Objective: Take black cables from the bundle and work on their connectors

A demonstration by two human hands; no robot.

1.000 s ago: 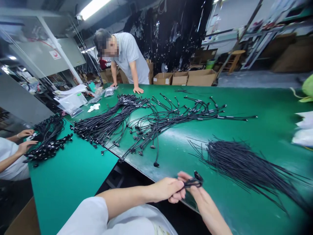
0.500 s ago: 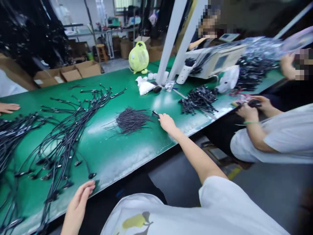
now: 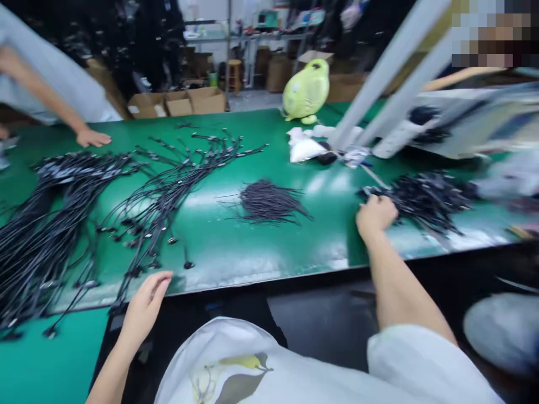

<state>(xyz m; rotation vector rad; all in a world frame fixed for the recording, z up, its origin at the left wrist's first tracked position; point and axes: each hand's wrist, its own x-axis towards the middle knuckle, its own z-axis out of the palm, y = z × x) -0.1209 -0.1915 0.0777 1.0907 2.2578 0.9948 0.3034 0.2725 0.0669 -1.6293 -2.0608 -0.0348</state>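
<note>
My right hand (image 3: 376,215) is at the left edge of a heap of black cables (image 3: 433,199) on the green table (image 3: 332,241). Its fingers point down and are partly hidden, so whether they grip a cable is unclear. My left hand (image 3: 148,297) hovers at the table's front edge, fingers loosely apart, holding nothing. Between the hands lies a bundle of thin dark ties (image 3: 272,202). Long black cables with connectors (image 3: 168,196) spread left of it, and a thicker cable pile (image 3: 63,196) lies farther left.
A green fan (image 3: 306,91) stands at the table's back edge. White slanted posts (image 3: 387,73) rise right of it, beside a white bag (image 3: 304,147). Another person's hand (image 3: 93,137) rests on the table at the back left. Open cardboard boxes (image 3: 206,101) are behind the table.
The view has turned to the right side less steeply tilted. My right hand has moved from beside the thin ties to the black cable heap; the dark piece at its fingertips no longer shows.
</note>
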